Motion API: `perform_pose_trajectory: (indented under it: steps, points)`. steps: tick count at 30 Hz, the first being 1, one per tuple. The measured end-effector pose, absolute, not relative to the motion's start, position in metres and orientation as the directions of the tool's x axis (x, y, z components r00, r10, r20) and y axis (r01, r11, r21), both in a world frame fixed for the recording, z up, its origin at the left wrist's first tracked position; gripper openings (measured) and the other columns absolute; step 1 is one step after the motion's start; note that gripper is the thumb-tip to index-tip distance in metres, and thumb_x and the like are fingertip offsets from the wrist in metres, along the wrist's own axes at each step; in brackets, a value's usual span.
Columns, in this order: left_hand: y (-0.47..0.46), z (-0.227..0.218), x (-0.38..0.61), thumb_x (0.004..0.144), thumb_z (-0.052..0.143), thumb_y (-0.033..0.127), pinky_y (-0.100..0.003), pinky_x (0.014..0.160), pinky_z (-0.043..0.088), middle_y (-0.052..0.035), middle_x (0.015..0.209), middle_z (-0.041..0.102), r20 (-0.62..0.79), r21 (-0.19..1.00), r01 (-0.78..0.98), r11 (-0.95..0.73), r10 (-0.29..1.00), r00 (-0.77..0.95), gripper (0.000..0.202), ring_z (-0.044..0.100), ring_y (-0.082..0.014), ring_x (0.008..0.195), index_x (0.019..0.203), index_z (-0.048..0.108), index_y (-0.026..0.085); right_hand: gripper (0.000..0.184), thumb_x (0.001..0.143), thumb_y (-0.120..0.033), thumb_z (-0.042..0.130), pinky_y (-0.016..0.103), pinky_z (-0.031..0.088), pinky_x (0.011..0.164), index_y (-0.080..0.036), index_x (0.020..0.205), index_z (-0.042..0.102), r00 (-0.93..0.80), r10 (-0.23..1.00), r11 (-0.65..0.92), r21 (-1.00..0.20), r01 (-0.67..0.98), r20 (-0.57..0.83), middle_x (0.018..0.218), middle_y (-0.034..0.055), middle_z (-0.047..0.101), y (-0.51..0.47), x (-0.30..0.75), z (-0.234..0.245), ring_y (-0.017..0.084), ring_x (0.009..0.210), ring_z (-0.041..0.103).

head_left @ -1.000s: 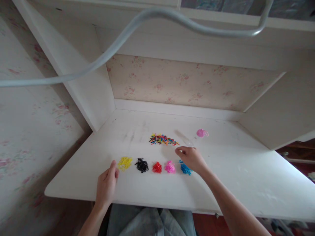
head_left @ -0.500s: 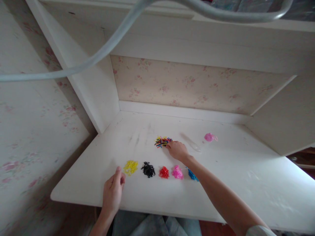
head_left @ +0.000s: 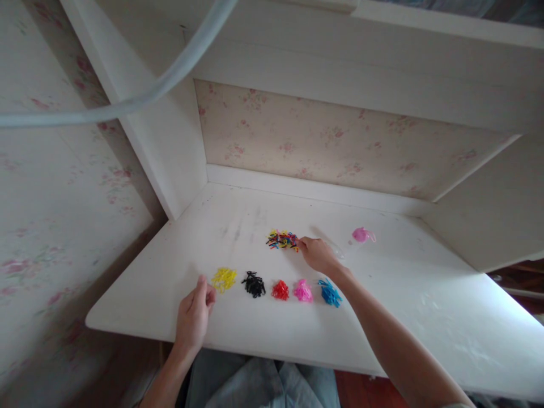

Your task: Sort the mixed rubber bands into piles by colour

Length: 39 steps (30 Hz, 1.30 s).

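Note:
A mixed pile of small coloured rubber bands (head_left: 281, 240) lies mid-desk. My right hand (head_left: 319, 255) is at its right edge, thumb and fingers pinched together; what they hold is too small to make out. Nearer the front edge is a row of sorted piles: yellow bands (head_left: 224, 279), black bands (head_left: 254, 284), red bands (head_left: 280, 290), pink bands (head_left: 303, 290) and blue bands (head_left: 330, 293). Just left of and below the yellow pile, my left hand (head_left: 194, 314) hovers or rests with curled fingers and the thumb against them; its inside is hidden.
Behind my right hand lies a clear, narrow plastic piece (head_left: 335, 248), partly covered. Farther right sits a pink object with a loop (head_left: 362, 234). A pale cable (head_left: 170, 79) crosses the upper left. Side panels and a shelf enclose the white desk (head_left: 408, 294).
My right hand has drawn back slightly to the right, from over the pile to its edge. The blue pile now shows fully. The view has shifted a little; my left hand keeps its pose.

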<state>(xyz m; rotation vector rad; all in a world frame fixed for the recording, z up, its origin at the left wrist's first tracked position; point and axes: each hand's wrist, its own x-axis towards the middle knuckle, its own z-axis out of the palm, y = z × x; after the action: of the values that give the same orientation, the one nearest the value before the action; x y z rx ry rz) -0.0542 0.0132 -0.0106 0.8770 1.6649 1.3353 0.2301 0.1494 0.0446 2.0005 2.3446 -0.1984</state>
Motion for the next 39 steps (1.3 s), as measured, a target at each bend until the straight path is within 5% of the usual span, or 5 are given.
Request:
perform_pose_trajectory:
  steps: [10,25,28,32,39]
  points:
    - [0.014,-0.009,-0.05,0.082,0.04,0.059,-0.02,0.042,0.027,0.0032,0.05,0.04,-0.13,0.985,0.042,0.167,0.883,-0.452,0.051,0.034,-0.0083,0.046,0.052,0.041,0.018,0.041,0.094,-0.04,0.028,0.021,0.035,0.065,-0.027,0.094,0.067,-0.488,0.87,0.461,-0.233,0.856,-0.073,0.092,0.0001,0.069,0.097,0.172,0.06,0.014,0.081,0.061]
    - [0.012,-0.013,-0.05,0.08,0.045,0.057,-0.02,0.044,0.029,0.0032,0.052,0.041,-0.144,0.98,0.058,0.189,0.886,-0.44,0.047,0.036,-0.0085,0.05,0.055,0.044,0.017,0.034,0.09,-0.03,0.034,0.026,0.039,0.067,-0.022,0.088,0.067,-0.562,0.808,0.563,-0.053,0.825,-0.175,0.085,0.0083,0.068,0.103,0.158,0.065,0.019,0.079,0.062]
    - [0.012,-0.012,-0.049,0.08,0.045,0.057,-0.019,0.045,0.029,0.0032,0.053,0.041,-0.142,0.978,0.075,0.193,0.89,-0.433,0.047,0.036,-0.0088,0.05,0.056,0.044,0.017,0.038,0.092,-0.033,0.031,0.024,0.037,0.063,-0.021,0.082,0.066,-0.504,0.859,0.498,-0.081,0.864,-0.09,0.079,0.0058,0.068,0.102,0.176,0.078,0.017,0.073,0.061]
    - [0.01,-0.015,-0.049,0.081,0.045,0.056,-0.02,0.045,0.027,0.0042,0.052,0.038,-0.122,0.979,0.098,0.176,0.904,-0.411,0.045,0.034,-0.0088,0.05,0.056,0.042,0.018,0.041,0.091,-0.038,0.03,0.021,0.034,0.059,-0.023,0.078,0.066,-0.318,0.946,0.322,-0.279,0.905,0.06,0.073,0.0021,0.067,0.093,0.221,0.077,0.014,0.068,0.059]
    - [0.017,-0.001,-0.043,0.083,0.04,0.055,-0.021,0.051,0.032,0.0033,0.052,0.041,-0.088,0.911,0.376,0.171,0.97,-0.226,0.045,0.04,-0.0112,0.051,0.057,0.046,0.019,0.048,0.079,-0.057,0.044,0.022,0.042,0.059,-0.02,0.093,0.07,0.366,0.929,-0.209,-0.729,0.652,0.061,0.076,0.0017,0.069,0.039,0.326,0.008,0.016,0.067,0.06]
